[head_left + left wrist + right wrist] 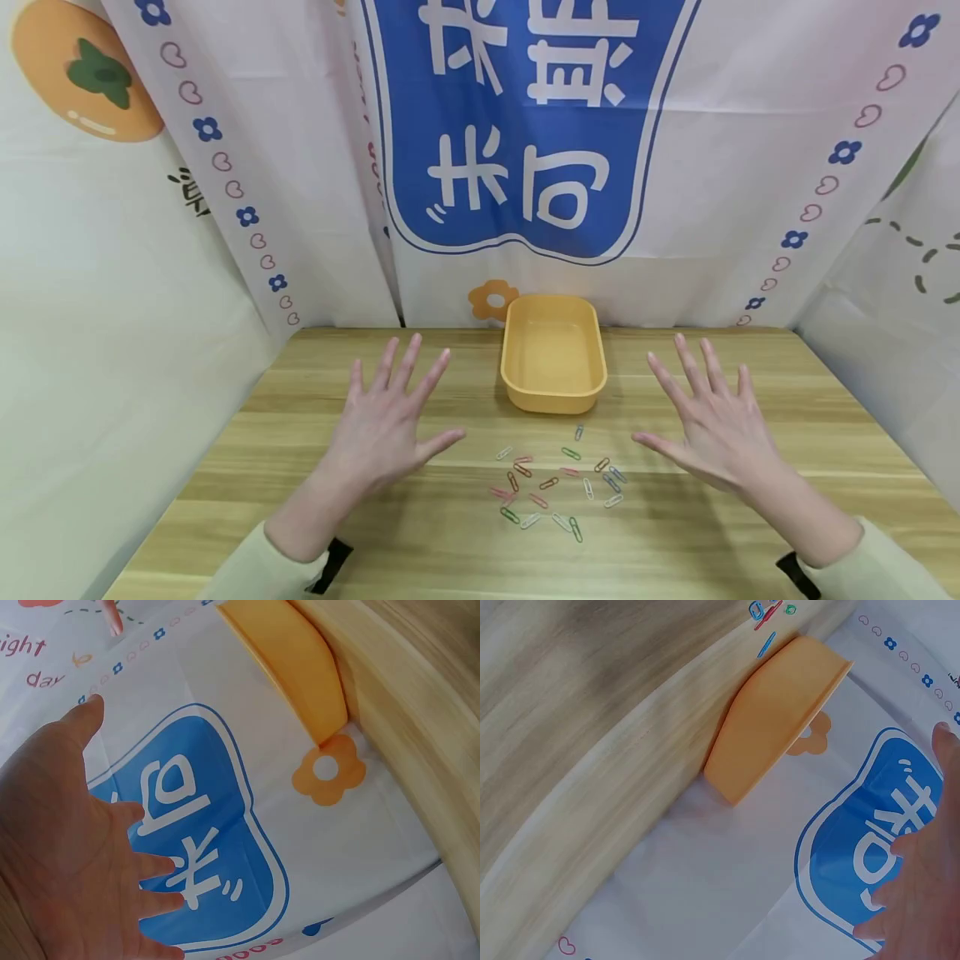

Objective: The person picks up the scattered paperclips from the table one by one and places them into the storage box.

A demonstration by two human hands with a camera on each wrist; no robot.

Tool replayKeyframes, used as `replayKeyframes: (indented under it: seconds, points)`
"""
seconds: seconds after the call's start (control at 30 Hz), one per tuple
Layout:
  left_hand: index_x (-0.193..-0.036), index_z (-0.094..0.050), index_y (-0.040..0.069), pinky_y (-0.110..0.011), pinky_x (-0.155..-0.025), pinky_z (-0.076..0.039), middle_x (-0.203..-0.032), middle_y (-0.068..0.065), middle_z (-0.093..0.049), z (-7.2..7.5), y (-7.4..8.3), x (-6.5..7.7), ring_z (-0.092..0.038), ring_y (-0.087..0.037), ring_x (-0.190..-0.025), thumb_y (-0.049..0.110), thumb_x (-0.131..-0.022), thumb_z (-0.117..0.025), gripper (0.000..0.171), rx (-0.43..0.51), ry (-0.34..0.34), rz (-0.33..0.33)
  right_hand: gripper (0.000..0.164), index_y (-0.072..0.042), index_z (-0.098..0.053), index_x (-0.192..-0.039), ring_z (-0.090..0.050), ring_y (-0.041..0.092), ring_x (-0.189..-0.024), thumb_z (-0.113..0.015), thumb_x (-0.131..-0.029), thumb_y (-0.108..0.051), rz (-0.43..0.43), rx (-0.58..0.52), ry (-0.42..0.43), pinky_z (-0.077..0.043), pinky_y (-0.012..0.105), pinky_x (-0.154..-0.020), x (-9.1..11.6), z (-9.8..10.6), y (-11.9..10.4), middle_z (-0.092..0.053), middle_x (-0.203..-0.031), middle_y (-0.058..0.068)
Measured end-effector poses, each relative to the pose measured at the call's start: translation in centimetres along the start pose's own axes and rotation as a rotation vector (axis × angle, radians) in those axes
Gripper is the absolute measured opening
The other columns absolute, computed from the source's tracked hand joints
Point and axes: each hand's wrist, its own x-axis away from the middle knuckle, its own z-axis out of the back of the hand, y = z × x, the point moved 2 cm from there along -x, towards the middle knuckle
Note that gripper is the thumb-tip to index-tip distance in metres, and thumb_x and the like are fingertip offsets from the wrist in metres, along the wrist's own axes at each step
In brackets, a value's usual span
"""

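My left hand [382,429] is held over the left of the table with its fingers spread, holding nothing. On the other side my right hand [716,429] is spread the same way, also holding nothing. Between the two hands lies a loose scatter of small paper clips in several colours, among them a green paper clip [575,529], a white paper clip [588,488] and a red paper clip [513,482]. Behind the clips stands a yellow plastic tray [553,403], with nothing inside. Both wrist views show the tray's side, the left tray wall [296,667] and the right tray wall [772,720].
The wood-grain table [247,467] reaches back to a white printed curtain [697,208] with a big blue sign [517,125]. White cloth hangs at both sides too. The tray stands close to the curtain at the table's far edge.
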Motion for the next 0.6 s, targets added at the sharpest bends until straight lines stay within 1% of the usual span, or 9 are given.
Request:
replayKeyframes:
  seconds: [0.17, 0.27, 0.37, 0.47, 0.6]
  points:
    - [-0.157, -0.002, 0.030, -0.067, -0.106, -0.004, -0.161, -0.012, 0.004, 0.3, -0.2, -0.7, 0.003, -0.037, -0.145, 0.081, -0.085, -0.032, 0.094, -0.035, 0.000, -0.013, 0.099, -0.023, -0.018, -0.157, 0.004, 0.037, -0.145, -0.055, -0.080, -0.074, 0.005, 0.007, 0.006, -0.010, 0.076, -0.100, -0.6, 0.2, 0.2, 0.006, -0.162, 0.010]
    - [-0.157, -0.002, 0.030, -0.068, -0.106, -0.004, -0.161, -0.013, 0.002, 0.6, -0.4, -1.3, 0.001, -0.038, -0.145, 0.082, -0.085, -0.032, 0.094, -0.046, 0.003, -0.018, 0.099, -0.022, -0.019, -0.157, 0.001, 0.040, -0.145, -0.053, -0.080, -0.075, 0.011, 0.024, 0.003, -0.010, 0.076, -0.100, -1.0, 0.4, 0.3, 0.005, -0.162, 0.011]
    - [-0.157, -0.002, 0.031, -0.069, -0.106, -0.004, -0.161, -0.013, 0.000, 0.9, -0.5, -2.2, -0.001, -0.039, -0.145, 0.081, -0.084, -0.037, 0.095, -0.040, -0.002, -0.015, 0.098, -0.022, -0.020, -0.157, -0.004, 0.043, -0.144, -0.052, -0.081, -0.076, 0.014, 0.032, -0.004, -0.010, 0.076, -0.101, -1.5, 0.6, 0.4, 0.003, -0.162, 0.012]
    - [-0.157, 0.000, 0.032, -0.069, -0.106, -0.002, -0.161, -0.014, 0.000, 0.8, -0.7, -3.2, -0.001, -0.039, -0.145, 0.080, -0.084, -0.040, 0.096, -0.031, -0.011, -0.009, 0.098, -0.021, -0.020, -0.156, -0.007, 0.045, -0.143, -0.052, -0.081, -0.075, 0.011, 0.035, -0.016, -0.010, 0.075, -0.101, -1.9, 0.7, 0.5, 0.000, -0.161, 0.014]
    - [-0.157, 0.001, 0.032, -0.068, -0.106, -0.001, -0.161, -0.013, 0.002, 0.5, -0.9, -4.5, 0.000, -0.039, -0.145, 0.081, -0.085, -0.035, 0.094, -0.019, -0.018, -0.008, 0.097, -0.021, -0.022, -0.156, -0.011, 0.047, -0.142, -0.053, -0.081, -0.074, 0.008, 0.039, -0.023, -0.011, 0.076, -0.100, -2.5, 0.8, 0.8, -0.007, -0.160, 0.019]
